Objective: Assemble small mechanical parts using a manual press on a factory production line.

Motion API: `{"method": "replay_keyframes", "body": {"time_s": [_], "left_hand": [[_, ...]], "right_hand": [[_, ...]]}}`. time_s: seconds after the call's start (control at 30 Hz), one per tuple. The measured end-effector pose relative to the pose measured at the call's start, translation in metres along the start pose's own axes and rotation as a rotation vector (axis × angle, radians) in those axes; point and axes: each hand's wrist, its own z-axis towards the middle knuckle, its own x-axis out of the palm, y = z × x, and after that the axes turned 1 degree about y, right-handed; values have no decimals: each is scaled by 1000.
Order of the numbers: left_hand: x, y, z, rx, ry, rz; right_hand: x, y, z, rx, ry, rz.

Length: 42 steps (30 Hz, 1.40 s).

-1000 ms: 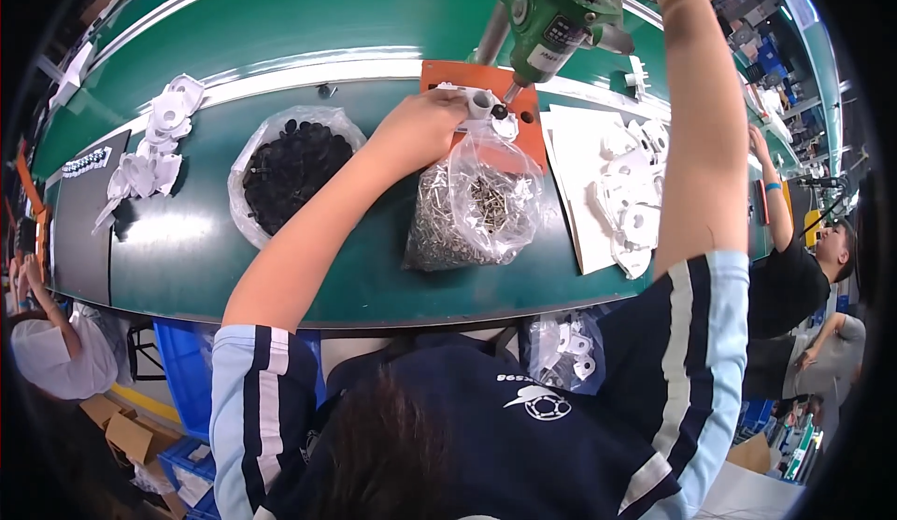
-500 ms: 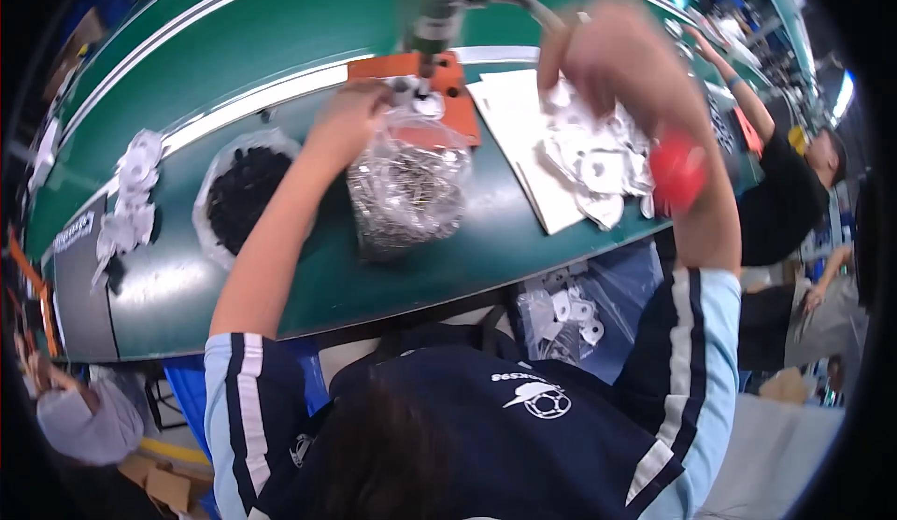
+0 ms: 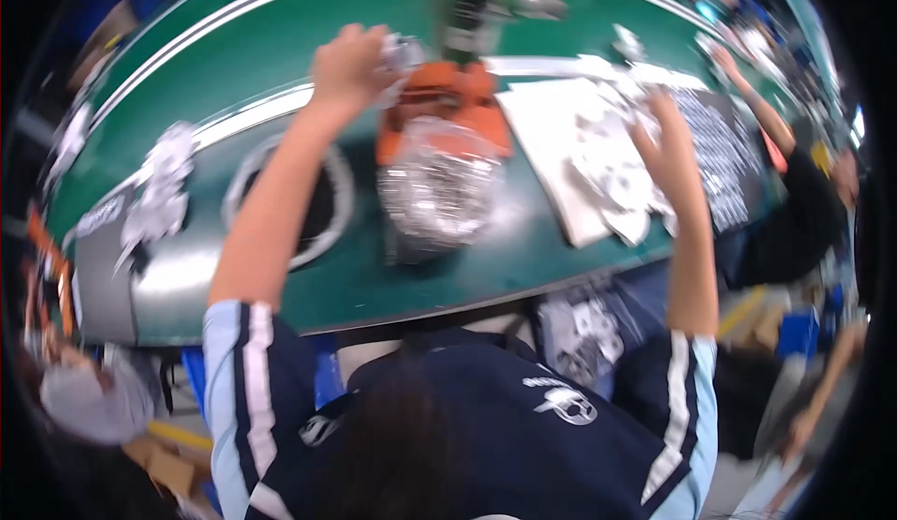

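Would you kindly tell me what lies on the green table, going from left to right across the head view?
Dark grey mat, cluster of white parts, bag of black pieces, clear bag of shiny metal pieces, heap of white parts, small shiny pieces.

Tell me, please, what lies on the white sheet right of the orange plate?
A pile of white parts lies on top, covering the right side of the white sheet. Whatever is beneath is hidden, and blur obscures details.
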Motion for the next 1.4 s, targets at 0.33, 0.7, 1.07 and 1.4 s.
{"method": "replay_keyframes", "body": {"time_s": [0.33,0.7,1.07,1.4], "left_hand": [[-20,78,-28,-300,52,-395],[-104,309,-268,-1114,-186,252],[-92,97,-187,-588,-599,-1647],[-82,-95,-136,-557,-573,-1917]], "right_hand": [[32,-52,-90,113,238,-243],[28,-114,-75,505,4,460],[57,105,-27,435,158,1513],[103,229,-21,-98,80,1062]]}}
